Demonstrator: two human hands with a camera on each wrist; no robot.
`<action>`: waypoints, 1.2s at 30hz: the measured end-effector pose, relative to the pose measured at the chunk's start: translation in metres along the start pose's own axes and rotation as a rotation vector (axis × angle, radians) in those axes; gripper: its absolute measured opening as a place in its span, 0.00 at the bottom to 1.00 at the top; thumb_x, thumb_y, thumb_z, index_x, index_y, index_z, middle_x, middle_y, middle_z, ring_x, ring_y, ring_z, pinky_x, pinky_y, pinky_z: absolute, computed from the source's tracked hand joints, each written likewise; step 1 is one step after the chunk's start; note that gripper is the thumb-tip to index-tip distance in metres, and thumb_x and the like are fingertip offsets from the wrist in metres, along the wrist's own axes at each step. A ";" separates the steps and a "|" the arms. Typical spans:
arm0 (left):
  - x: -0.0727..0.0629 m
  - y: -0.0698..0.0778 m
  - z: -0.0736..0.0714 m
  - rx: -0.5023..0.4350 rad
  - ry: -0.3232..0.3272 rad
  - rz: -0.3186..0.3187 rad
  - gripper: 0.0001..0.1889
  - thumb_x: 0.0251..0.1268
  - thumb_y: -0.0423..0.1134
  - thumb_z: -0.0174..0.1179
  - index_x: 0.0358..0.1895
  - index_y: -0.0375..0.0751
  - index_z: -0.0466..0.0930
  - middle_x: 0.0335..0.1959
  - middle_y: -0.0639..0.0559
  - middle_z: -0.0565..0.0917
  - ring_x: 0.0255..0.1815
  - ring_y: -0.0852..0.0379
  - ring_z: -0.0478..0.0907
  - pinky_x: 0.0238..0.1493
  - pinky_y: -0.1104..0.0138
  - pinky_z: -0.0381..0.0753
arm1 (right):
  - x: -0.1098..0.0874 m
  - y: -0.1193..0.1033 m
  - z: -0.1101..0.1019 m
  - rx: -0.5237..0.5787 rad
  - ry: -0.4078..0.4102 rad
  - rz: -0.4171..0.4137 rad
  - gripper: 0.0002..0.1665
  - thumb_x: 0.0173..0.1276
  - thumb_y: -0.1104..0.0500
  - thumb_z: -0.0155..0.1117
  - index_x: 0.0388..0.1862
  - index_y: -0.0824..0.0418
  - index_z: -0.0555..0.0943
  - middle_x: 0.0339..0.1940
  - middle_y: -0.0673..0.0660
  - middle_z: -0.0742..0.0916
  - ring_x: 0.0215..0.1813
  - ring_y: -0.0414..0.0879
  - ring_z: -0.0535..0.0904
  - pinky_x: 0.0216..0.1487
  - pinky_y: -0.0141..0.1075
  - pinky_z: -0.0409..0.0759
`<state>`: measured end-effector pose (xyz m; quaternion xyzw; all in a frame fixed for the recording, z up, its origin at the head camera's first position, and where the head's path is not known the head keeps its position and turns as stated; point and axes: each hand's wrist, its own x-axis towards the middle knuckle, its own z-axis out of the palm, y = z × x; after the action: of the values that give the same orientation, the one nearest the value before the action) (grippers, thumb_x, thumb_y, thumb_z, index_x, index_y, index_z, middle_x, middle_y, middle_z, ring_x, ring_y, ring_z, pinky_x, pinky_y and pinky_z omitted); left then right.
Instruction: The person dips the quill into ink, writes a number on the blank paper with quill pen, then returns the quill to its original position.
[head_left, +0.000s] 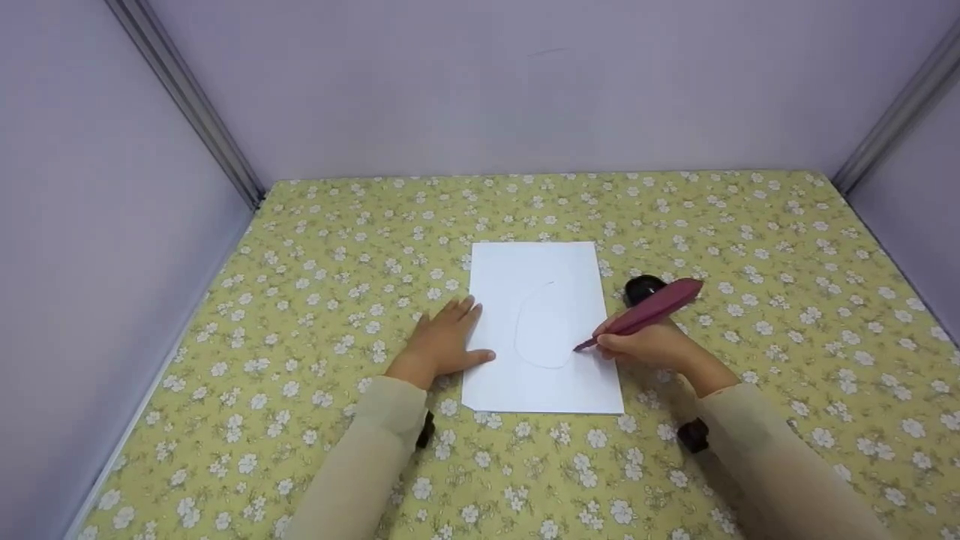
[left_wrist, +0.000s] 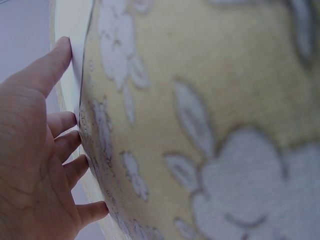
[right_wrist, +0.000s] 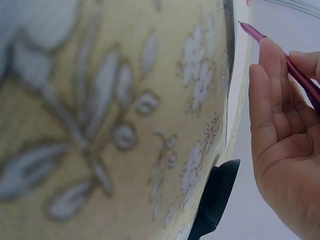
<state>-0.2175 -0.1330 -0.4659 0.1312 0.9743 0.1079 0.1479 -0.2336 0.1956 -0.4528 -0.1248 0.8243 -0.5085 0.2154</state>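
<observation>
A white sheet of paper lies on the flowered cloth, bearing a thin curved line like an unclosed oval. My right hand pinches a maroon feather-shaped pen, its tip at the paper near the line's lower right end. In the right wrist view the pen runs between thumb and fingers. My left hand rests at the paper's left edge with fingers spread, the thumb on the sheet. Seen from the left wrist, the left hand's fingertips touch the surface.
Just beyond the right hand sits a glossy black rounded object, partly covered by the pen. The table's yellow flowered cloth spreads around the paper. Pale panels stand at the back and both sides, with metal posts in the corners.
</observation>
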 end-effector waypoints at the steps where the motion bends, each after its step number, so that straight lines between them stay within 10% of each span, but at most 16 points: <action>1: 0.000 0.000 0.000 0.001 0.000 0.000 0.45 0.63 0.67 0.50 0.77 0.48 0.47 0.77 0.53 0.45 0.76 0.50 0.40 0.70 0.44 0.41 | 0.001 0.000 0.000 0.017 0.006 0.003 0.16 0.66 0.58 0.65 0.45 0.72 0.82 0.35 0.59 0.88 0.37 0.47 0.85 0.39 0.37 0.83; 36: 0.001 -0.001 0.002 0.038 0.011 0.008 0.46 0.62 0.68 0.50 0.77 0.47 0.47 0.77 0.52 0.45 0.76 0.49 0.41 0.70 0.43 0.44 | 0.026 -0.010 0.011 -0.016 0.235 0.082 0.15 0.64 0.56 0.66 0.45 0.63 0.84 0.34 0.55 0.87 0.37 0.47 0.82 0.35 0.37 0.80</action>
<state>-0.2182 -0.1333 -0.4678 0.1375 0.9764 0.0905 0.1397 -0.2511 0.1716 -0.4542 -0.0322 0.8522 -0.5039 0.1373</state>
